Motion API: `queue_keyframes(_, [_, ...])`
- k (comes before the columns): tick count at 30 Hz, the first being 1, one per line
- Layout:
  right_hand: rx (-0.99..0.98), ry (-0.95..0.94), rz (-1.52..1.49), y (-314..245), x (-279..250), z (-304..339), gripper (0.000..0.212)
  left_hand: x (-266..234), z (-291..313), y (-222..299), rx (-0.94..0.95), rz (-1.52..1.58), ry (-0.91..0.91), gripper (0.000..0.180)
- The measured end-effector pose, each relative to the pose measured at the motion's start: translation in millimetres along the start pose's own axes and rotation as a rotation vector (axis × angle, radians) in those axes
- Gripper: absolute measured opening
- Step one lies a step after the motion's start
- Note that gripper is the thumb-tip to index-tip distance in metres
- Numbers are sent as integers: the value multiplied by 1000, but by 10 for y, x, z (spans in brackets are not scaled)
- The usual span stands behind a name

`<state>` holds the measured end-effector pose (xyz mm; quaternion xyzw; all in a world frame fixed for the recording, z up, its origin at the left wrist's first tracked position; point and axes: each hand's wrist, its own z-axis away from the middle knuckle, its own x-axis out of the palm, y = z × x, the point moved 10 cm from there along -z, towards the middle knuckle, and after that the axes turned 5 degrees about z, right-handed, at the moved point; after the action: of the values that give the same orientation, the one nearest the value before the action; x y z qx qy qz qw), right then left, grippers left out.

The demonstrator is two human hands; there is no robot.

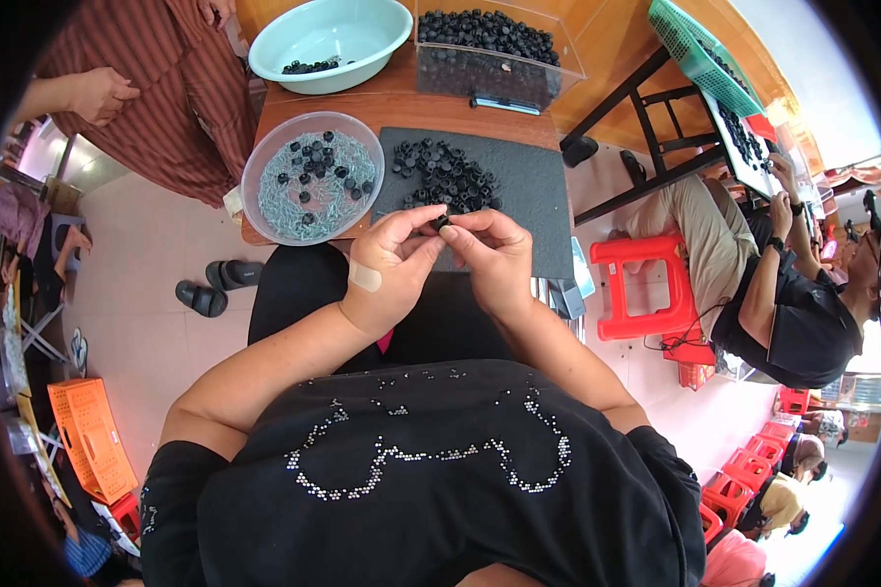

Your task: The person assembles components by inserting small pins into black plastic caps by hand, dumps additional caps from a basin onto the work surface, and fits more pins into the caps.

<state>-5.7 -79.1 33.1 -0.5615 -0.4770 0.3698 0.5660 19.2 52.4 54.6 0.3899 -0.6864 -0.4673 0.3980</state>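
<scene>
Both my hands meet over the near edge of a dark grey mat (533, 186). Pinched between their fingertips is a small black cap-like part (440, 223), mostly covered by the fingers. My left hand (390, 262), with a plaster near the wrist, is closed on it from the left. From the right, my right hand (496, 256) grips the same part with thumb and forefinger. Just beyond the fingers lies a loose pile of similar black parts (445, 174). To the left stands a round translucent bowl (253, 201) holding many thin, pale blue-grey pieces and several black parts.
On the wooden table's far side are a light-blue basin (382, 73) and a clear bin (480, 83) full of black parts. A person (147, 93) stands at the left. Another sits at the right, near a red stool (607, 289) and a green basket (677, 44).
</scene>
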Motion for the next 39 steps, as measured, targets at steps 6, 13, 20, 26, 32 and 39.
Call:
queue_keyframes(6, [56,-115,-220,144,139,-12,15,-80,24,60,31,-205,33,26])
queue_keyframes(13, [145,-168,-179,339,193,45,21,-102,31,-29,-41,-134,16,22])
queue_keyframes(20, [100,-182,-146,366,268,95,11,-24,110,-133,-279,72,-40,30])
queue_keyframes(26, [-28,-173,-46,229,264,47,12,-44,102,-153,-292,178,-28,41])
queue_keyframes(32, [255,-124,12,379,-42,-169,11,-130,121,-268,-297,34,-155,43])
queue_keyframes(39, [362,-41,10,403,-327,-1336,10,-449,471,-971,-542,-396,-273,28])
